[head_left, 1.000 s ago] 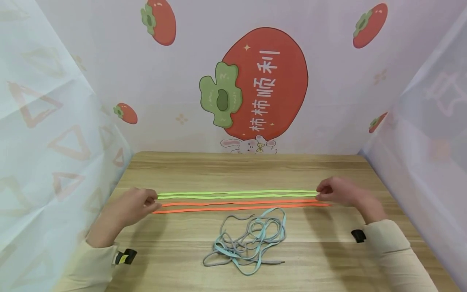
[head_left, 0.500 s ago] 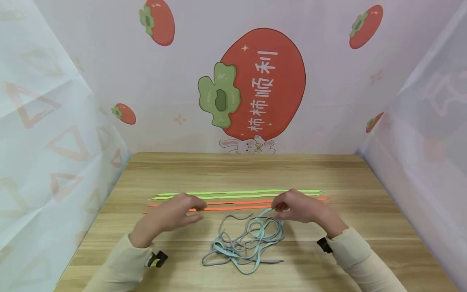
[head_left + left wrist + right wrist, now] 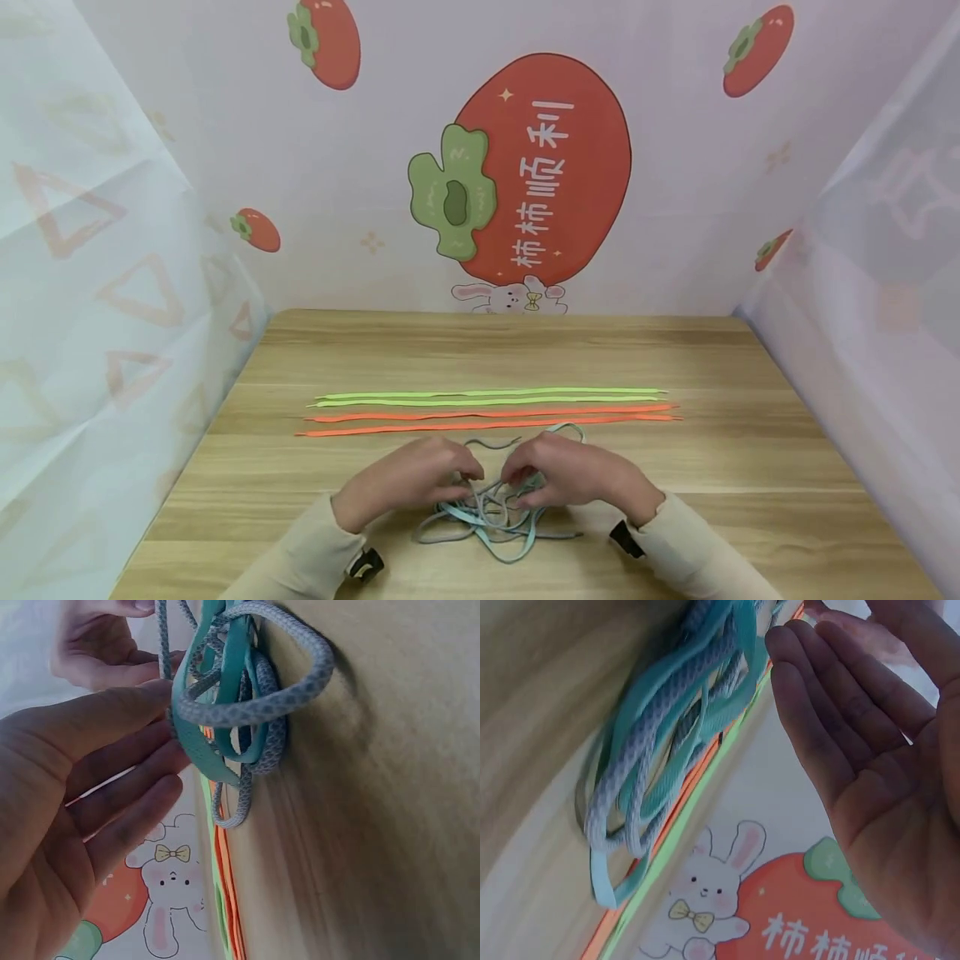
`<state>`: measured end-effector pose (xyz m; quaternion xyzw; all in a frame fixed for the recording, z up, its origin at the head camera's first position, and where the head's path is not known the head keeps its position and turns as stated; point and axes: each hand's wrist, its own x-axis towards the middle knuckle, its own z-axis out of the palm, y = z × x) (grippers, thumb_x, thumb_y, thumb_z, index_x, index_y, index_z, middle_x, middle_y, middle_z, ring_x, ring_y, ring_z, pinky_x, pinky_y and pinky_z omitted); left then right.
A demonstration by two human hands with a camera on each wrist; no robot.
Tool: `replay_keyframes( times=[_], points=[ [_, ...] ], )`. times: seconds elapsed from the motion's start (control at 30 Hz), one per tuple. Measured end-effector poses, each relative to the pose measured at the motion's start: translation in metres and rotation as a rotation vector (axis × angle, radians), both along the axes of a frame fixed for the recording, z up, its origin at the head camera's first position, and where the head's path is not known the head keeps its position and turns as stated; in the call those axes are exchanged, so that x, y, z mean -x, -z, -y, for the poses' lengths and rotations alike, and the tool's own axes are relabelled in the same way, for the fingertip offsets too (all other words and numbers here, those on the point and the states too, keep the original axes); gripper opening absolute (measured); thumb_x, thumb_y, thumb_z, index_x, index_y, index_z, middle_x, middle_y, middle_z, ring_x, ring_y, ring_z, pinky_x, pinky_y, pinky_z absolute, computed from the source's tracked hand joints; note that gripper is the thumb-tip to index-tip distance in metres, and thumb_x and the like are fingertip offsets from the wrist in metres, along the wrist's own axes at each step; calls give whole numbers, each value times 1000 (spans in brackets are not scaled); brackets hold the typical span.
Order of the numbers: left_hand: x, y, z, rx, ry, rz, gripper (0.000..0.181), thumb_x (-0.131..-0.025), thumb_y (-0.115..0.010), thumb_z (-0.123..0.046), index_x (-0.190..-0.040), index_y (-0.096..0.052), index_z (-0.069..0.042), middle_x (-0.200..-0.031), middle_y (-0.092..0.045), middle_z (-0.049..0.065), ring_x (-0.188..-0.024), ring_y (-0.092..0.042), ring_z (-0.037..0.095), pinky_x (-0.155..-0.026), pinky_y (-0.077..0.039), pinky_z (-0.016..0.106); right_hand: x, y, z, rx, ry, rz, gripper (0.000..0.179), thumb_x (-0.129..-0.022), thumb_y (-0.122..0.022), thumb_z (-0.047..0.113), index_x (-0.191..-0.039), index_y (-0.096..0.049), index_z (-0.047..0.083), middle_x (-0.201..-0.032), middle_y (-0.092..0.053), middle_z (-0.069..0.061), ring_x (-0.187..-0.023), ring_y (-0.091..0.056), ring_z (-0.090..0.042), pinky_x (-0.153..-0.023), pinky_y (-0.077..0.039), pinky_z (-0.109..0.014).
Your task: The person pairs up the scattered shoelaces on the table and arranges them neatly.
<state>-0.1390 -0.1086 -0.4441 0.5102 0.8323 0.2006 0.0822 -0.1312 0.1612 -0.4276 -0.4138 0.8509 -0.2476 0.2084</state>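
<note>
A tangle of grey round shoelaces [image 3: 450, 537] and light-blue flat shoelaces [image 3: 517, 557] lies at the middle front of the table. My left hand [image 3: 423, 472] is at its left side; in the left wrist view its thumb and index finger pinch a grey lace [image 3: 163, 637] at the tangle's edge. Over the right side of the tangle is my right hand [image 3: 573, 471]. Its fingers [image 3: 810, 712] look only slightly bent in the right wrist view, close beside the laces, with nothing gripped. Both hands cover part of the tangle in the head view.
Behind the tangle, two yellow-green laces [image 3: 487, 392] and two orange laces [image 3: 487, 413] lie straight and side by side across the wooden table [image 3: 480, 350]. A printed curtain [image 3: 360, 167] stands at the table's back edge, with sheets on both sides.
Both hands have come from the ends of the straight laces inward and toward the front, to the tangle. My left hand has taken hold of a grey lace. The straight laces have stayed put.
</note>
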Motion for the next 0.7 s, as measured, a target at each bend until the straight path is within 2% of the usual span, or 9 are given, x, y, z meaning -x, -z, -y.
replay_keyframes(
  times=[0.33, 0.57, 0.7],
  points=[
    [3, 5, -3, -52, 14, 39, 6, -97, -78, -15, -101, -82, -16, -95, -79, -8, -85, -64, -8, -79, -55, 13, -4, 9, 11, 10, -55, -20, 29, -93, -84, 28, -118, -77, 16, -115, -76, 8, -103, -69, 5, -90, -57, -17],
    [2, 3, -3, -105, -58, 52, 10, -101, -73, -15, -103, -82, -16, -96, -79, -6, -84, -64, -8, -77, -54, 11, 1, 11, 12, 148, -107, -10, 27, -97, -79, 34, -116, -78, 16, -112, -79, 3, -100, -72, 1, -89, -59, -19],
    [2, -4, -2, -163, -78, 5, 10, -101, -72, -14, -101, -82, -15, -94, -80, -4, -81, -65, -7, -74, -55, 12, 3, 10, 14, 195, -101, 4, 21, -98, -78, 30, -112, -79, 14, -107, -80, 4, -96, -72, 3, -86, -60, -19]
  ],
)
